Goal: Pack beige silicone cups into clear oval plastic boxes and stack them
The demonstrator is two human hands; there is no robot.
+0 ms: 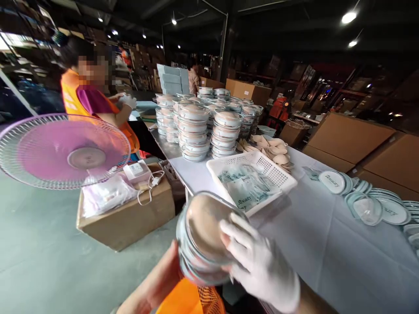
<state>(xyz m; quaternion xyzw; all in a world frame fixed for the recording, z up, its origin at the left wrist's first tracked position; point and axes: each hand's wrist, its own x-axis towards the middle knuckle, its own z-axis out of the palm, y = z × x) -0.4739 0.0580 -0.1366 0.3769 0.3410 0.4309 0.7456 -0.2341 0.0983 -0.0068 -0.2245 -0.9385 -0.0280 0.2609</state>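
A short stack of oval clear-topped cases [206, 231] is held up close in front of me, tilted, with a beige pad showing through the top one. My left hand [166, 272] is bare and grips the stack from the left and below; most of its fingers are hidden behind the cases. Over the right side comes my right hand [258, 261] in a white glove with bare fingertips, its fingers bent against the edge and top. Just beyond the stack, a white plastic basket [281, 185] on the table holds printed clear bags [245, 192].
Tall stacks of similar cases [194, 126] stand at the table's far end, beside loose beige pads [273, 148]. Printed oval lids [389, 209] lie along the right. A purple fan [42, 152] and cardboard box [131, 226] are left, near a co-worker [94, 100] in an orange vest.
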